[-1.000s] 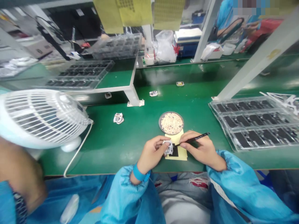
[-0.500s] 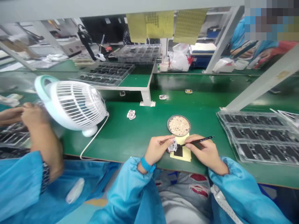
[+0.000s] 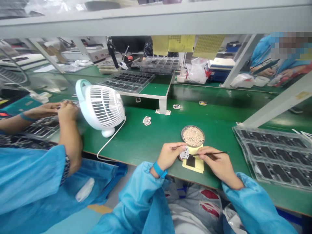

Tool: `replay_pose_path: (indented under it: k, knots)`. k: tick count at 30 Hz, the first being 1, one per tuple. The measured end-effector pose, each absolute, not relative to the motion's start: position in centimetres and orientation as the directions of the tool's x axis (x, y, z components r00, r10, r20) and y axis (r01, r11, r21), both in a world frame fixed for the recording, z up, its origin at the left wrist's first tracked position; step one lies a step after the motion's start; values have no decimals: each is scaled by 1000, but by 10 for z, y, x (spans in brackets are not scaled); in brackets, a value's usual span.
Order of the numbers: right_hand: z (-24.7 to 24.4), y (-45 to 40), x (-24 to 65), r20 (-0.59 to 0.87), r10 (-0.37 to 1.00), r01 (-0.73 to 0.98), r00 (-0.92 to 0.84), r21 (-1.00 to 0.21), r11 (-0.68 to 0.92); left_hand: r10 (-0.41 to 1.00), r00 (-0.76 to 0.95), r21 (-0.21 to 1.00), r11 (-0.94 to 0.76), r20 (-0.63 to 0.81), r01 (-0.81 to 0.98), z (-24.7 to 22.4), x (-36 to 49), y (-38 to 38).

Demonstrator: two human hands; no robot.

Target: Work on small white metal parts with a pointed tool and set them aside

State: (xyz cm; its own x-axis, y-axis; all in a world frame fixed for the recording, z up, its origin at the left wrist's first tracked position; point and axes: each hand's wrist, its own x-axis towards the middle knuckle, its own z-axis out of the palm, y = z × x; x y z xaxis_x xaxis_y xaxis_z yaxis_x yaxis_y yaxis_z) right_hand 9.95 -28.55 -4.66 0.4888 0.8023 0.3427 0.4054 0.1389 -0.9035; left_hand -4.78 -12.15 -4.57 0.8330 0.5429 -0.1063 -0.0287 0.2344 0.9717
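My left hand [image 3: 170, 157] pinches a small white frame-shaped part [image 3: 185, 153] at its fingertips, just above a yellow paper sheet [image 3: 196, 167] with a black square [image 3: 190, 161] on it. My right hand [image 3: 218, 163] holds a slim black pen-like tool [image 3: 211, 153], and its tip is at the white part. Just behind the paper stands a round metal dish [image 3: 192, 136] filled with pale beige granules. My fingers hide part of the white part.
Clear plastic trays [image 3: 274, 156] with black pieces lie to the right on the green bench [image 3: 131, 149]. A white fan [image 3: 101, 108] stands left, beyond it a co-worker's hands [image 3: 65, 110]. Loose white parts [image 3: 146, 120] lie farther back.
The view has tilted and shifted, so the bench sits lower in the picture. The co-worker's arm has moved farther behind the fan. My hands stay together at the white part.
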Motion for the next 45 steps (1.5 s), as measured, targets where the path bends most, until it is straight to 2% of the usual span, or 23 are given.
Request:
replay_pose_path:
  k: [8, 14, 20, 23, 27, 30, 36, 40, 42, 43, 45]
  knots:
    - [-48, -295, 95, 218, 851, 241, 478, -964, 111, 520, 849, 979, 204, -98, -13, -49, -49, -122]
    - [-53, -315, 82, 219, 846, 307, 486, -949, 70, 440, 894, 989, 146, -87, 24, -58, -49, -124]
    - [-63, -337, 75, 196, 845, 352, 498, -936, 9, 467, 881, 992, 124, -72, 15, -63, -48, -124]
    - [-65, -342, 77, 144, 822, 295, 550, -955, -29, 463, 884, 993, 121, -67, 12, -61, -47, -123]
    - [-63, -340, 78, 115, 810, 195, 575, -981, 1, 503, 864, 993, 113, -30, -31, -56, -47, -122]
    - [-58, -335, 78, 72, 807, 107, 587, -994, 11, 534, 844, 995, 101, -55, 1, -52, -47, -120]
    - [-43, -340, 80, 70, 730, 66, 680, -997, 35, 561, 826, 998, 32, -62, 53, -49, -44, -117]
    - [-22, -369, 106, 84, 587, 60, 805, -996, 61, 574, 814, 992, -22, -88, 122, -48, -47, -115]
    - [-10, -395, 135, 122, 438, 166, 890, -984, -62, 576, 813, 990, -36, -91, 136, -47, -48, -113]
    - [-4, -410, 153, 170, 334, 248, 927, -947, -206, 576, 812, 989, -40, -93, 141, -47, -48, -113]
    - [3, -446, 191, 313, 163, 347, 936, -738, -579, 569, 815, 986, -45, -106, 160, -47, -47, -112]
